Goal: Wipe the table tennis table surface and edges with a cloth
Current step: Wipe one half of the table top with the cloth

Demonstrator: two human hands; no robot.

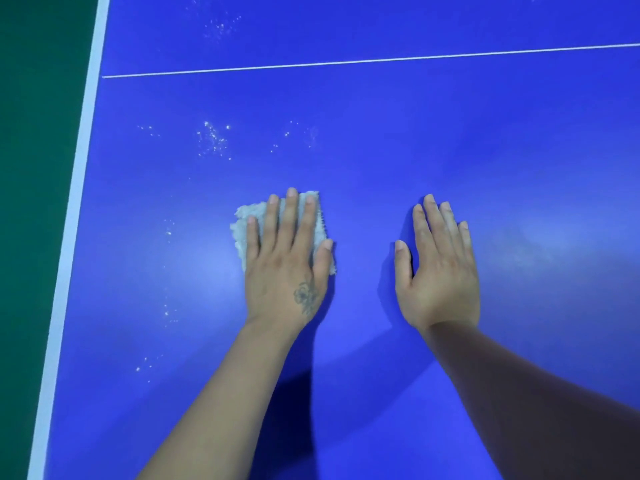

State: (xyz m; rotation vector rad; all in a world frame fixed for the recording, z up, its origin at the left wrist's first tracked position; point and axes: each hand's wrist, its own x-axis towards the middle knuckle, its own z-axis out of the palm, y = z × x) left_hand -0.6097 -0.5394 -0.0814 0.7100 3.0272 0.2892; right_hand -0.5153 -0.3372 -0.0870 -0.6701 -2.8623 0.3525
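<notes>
Both hands (289, 258) (438, 268) flat; cloth (242, 220) near edge (74, 216).

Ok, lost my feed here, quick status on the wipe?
Left hand flat on cloth, right hand flat on table. White specks ahead-left, unwiped. Nothing in the way.

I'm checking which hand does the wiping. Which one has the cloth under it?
The left hand: it presses flat on the white cloth. The right hand rests on the bare blue table.
</notes>
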